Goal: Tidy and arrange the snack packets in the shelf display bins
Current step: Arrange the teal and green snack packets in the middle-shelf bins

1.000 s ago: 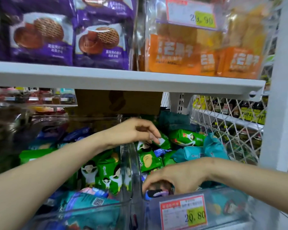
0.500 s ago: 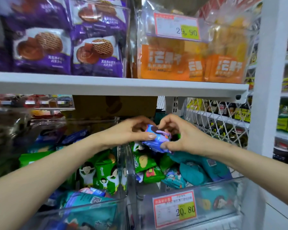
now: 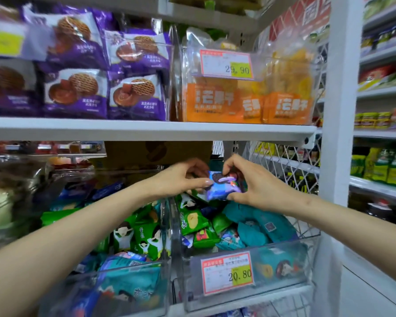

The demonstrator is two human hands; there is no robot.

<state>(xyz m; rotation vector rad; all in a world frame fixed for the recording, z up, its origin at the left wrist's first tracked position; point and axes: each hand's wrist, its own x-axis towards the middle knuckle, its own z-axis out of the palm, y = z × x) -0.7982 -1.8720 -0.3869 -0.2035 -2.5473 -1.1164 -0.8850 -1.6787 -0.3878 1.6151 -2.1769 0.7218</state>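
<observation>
A small blue snack packet (image 3: pixel 222 186) is held up between both hands above the right clear bin (image 3: pixel 288 261). My left hand (image 3: pixel 181 179) pinches its left end and my right hand (image 3: pixel 254 181) pinches its right end. Below them the right bin holds mixed green packets (image 3: pixel 192 221) and teal packets (image 3: pixel 263 225). The left clear bin (image 3: pixel 105 280) holds green packets (image 3: pixel 144 234) with teal and blue ones in front.
A white shelf board (image 3: pixel 146 129) runs just above my hands, carrying purple biscuit packs (image 3: pixel 137 94) and an orange-pack bin (image 3: pixel 249 104). A white wire mesh side (image 3: pixel 284 170) and a white upright post (image 3: pixel 338 133) close the right. A price tag (image 3: pixel 226 273) fronts the right bin.
My right hand rose from the front of the right bin with a blue packet and met my left hand. Both hands now hold the packet, which has stayed about in place since.
</observation>
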